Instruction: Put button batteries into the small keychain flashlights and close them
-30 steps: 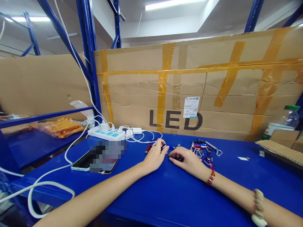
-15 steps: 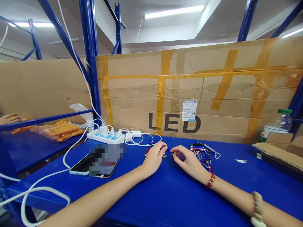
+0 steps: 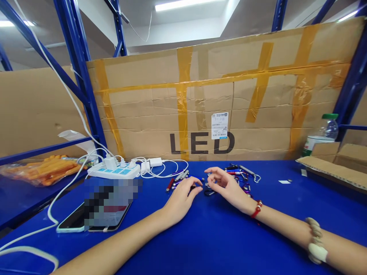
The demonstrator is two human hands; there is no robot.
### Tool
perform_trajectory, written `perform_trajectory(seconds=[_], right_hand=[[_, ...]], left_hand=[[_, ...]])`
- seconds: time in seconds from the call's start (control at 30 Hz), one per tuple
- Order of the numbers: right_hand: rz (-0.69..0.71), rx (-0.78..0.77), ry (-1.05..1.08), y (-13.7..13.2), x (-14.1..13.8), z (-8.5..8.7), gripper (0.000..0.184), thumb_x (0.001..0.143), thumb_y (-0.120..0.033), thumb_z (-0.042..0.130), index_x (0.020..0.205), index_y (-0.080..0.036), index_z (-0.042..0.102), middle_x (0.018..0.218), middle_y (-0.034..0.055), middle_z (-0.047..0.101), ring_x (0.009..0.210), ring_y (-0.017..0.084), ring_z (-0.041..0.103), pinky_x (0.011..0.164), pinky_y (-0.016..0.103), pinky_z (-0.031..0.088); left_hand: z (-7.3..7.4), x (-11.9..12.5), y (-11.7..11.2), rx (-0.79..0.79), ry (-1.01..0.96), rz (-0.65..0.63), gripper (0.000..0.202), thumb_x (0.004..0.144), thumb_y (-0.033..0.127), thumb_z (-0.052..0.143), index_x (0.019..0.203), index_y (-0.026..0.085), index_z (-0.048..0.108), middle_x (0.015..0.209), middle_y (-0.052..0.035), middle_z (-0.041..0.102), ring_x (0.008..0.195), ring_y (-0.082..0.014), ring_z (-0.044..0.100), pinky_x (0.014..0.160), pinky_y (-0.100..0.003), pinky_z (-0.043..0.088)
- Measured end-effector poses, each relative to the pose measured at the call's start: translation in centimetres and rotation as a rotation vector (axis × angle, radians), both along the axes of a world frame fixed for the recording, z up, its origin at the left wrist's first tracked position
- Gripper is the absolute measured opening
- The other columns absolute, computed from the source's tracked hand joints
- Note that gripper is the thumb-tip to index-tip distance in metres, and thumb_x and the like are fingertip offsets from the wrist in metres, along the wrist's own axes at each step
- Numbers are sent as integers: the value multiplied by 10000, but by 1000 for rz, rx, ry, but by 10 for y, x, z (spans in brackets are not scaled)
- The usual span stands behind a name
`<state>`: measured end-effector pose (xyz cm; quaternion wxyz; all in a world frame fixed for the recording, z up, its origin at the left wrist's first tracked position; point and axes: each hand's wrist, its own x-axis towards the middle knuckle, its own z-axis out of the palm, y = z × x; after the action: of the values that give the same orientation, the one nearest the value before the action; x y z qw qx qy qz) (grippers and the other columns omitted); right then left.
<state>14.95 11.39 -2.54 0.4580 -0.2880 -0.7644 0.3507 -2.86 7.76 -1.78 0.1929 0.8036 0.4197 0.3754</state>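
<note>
While the open cardboard box (image 3: 335,168) at far right shows no contents from this angle, a plastic bottle (image 3: 322,133) stands behind it and a clear bag of orange pieces (image 3: 43,170) lies on the left shelf. "LED" is printed on the cardboard sheet (image 3: 200,107), beside a white barcode label (image 3: 219,125). Left hand (image 3: 182,196) and right hand (image 3: 226,185) meet over small keychain flashlights (image 3: 179,178) mid-table (image 3: 218,244), fingers curled; exact grip unclear. Near table edge is bare.

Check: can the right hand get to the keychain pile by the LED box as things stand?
Probably yes. The right hand lies right beside the keychain pile on the blue table, fingers loosely open, and nothing stands between them.
</note>
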Motion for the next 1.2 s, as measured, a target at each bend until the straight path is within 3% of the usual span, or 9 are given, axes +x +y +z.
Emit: perform_trajectory(seconds=[0.3, 0.47, 0.67, 0.87, 1.0, 1.2], right_hand=[[55, 8, -37, -7, 1, 2, 309, 806, -328, 534, 1053, -169, 440, 740, 5, 535, 632, 94, 473, 588, 230, 395], [54, -92, 31, -2, 1, -3, 380, 762, -352, 605, 1051, -170, 438, 735, 6, 557, 602, 83, 467, 537, 213, 384], [39, -176, 59, 4, 1, -9, 426, 692, -393, 672, 1003, -149, 514, 681, 10, 594, 594, 90, 512, 548, 217, 417], [-92, 19, -67, -3, 2, -2, 231, 685, -370, 684, 806, -174, 697, 743, 39, 652, 662, 135, 569, 584, 255, 451], [-36, 106, -43, -5, 2, 0, 149, 696, -342, 681, 720, -197, 705, 747, 26, 655, 698, 143, 595, 674, 274, 488], [16, 96, -8, 1, 4, -3, 190, 669, -370, 700, 607, -191, 691, 749, 30, 596, 675, 117, 559, 631, 245, 488]], left_hand=[[-2, 0, 1, -38, 62, -50, 194, 882, 293, 413, 1006, 198, 528, 1022, -42, 586, 954, -164, 533, 870, -294, 402], [-3, 0, 2, 4, 101, -25, 232, 892, 299, 395, 1060, 223, 537, 1068, -29, 579, 988, -158, 532, 891, -288, 402], [-4, -2, 4, 47, 136, 5, 258, 898, 309, 377, 1026, 230, 586, 980, -34, 598, 914, -161, 554, 839, -282, 427], [-4, -2, 5, 30, 123, 23, 262, 903, 281, 359, 985, 223, 600, 958, -30, 603, 895, -160, 553, 833, -282, 415], [-3, -1, 6, 15, 103, -23, 259, 899, 272, 360, 945, 203, 605, 933, -36, 612, 911, -165, 548, 858, -289, 408], [-1, -1, 3, -90, 98, -89, 238, 898, 273, 340, 961, 180, 549, 927, -43, 609, 844, -154, 546, 775, -275, 413]])
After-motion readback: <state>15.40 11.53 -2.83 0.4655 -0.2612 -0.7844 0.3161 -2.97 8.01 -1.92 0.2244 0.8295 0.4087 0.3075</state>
